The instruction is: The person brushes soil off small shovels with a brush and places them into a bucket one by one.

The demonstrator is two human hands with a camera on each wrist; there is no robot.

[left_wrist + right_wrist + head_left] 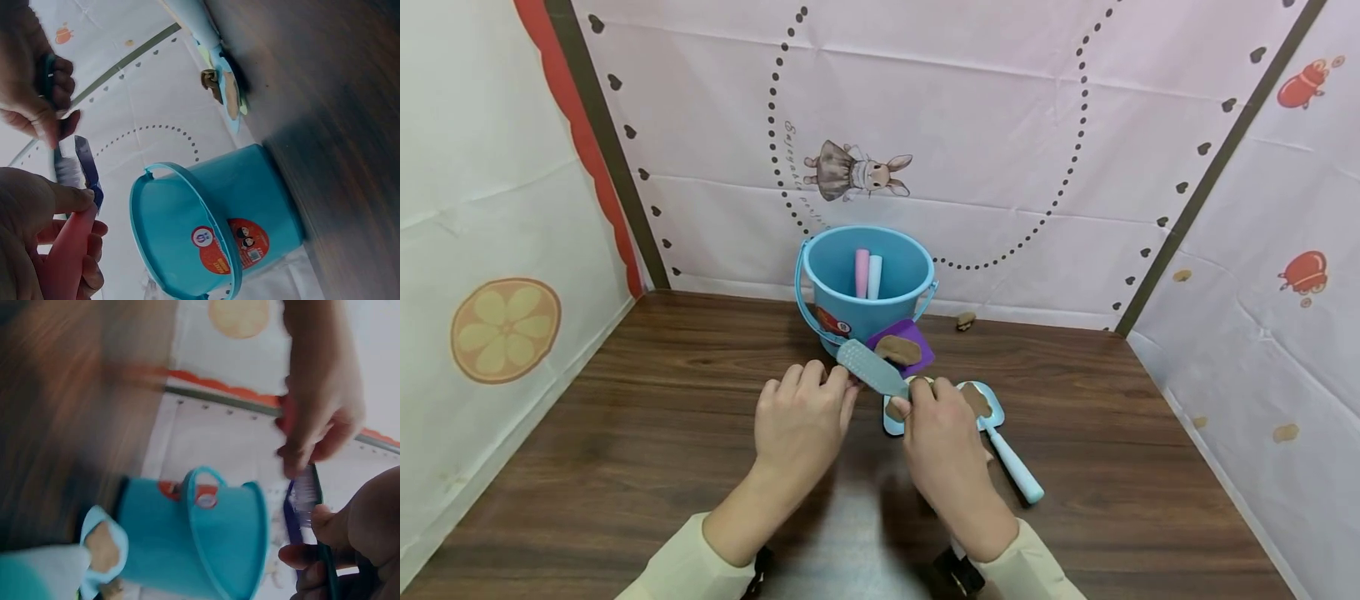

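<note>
Left of centre, left hand: curled round pink handle of purple shovel, knuckles upward.
Right of centre, right hand: tilted up-left, grasping brush.

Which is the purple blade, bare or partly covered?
Partly covered: the head view shows a brown patch on the purple blade.

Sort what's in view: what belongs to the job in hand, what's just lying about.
In the job:
left hand, holding the pink-handled purple tool
right hand, holding the brush
brown patch on the purple tool

Seemingly just lying about:
blue bucket, containing pink handle and pale-blue handle
brown-smeared shovel
another blue tool, partly hidden
small brown lump
</note>
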